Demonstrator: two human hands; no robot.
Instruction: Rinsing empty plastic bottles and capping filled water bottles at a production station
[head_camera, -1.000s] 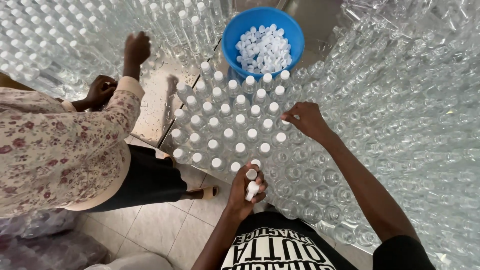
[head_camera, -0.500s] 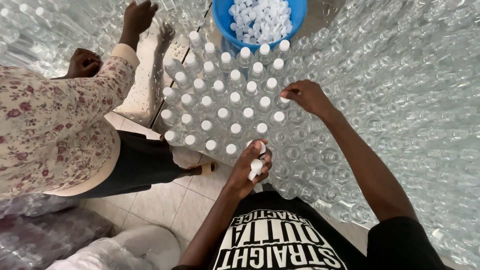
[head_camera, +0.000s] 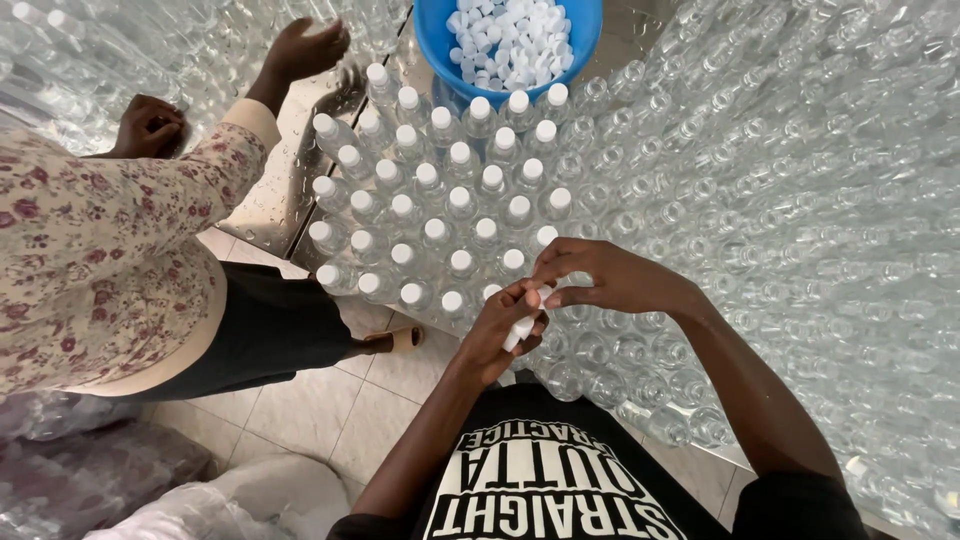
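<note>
Left hand (head_camera: 497, 330) — fingers curled round several white caps (head_camera: 522, 328). Right hand (head_camera: 605, 277) meets it, fingertips pinching one cap just above the nearest clear bottles (head_camera: 590, 350) at the bench edge. Capped bottles (head_camera: 450, 205) stand beyond — blue tub (head_camera: 440, 45) of caps behind them. A co-worker's hand (head_camera: 303, 48) hovers far left.

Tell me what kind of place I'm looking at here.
Likely a small bottling workshop: a metal table crowded with clear plastic bottles, many already capped, and a blue bowl of loose white caps.
</note>
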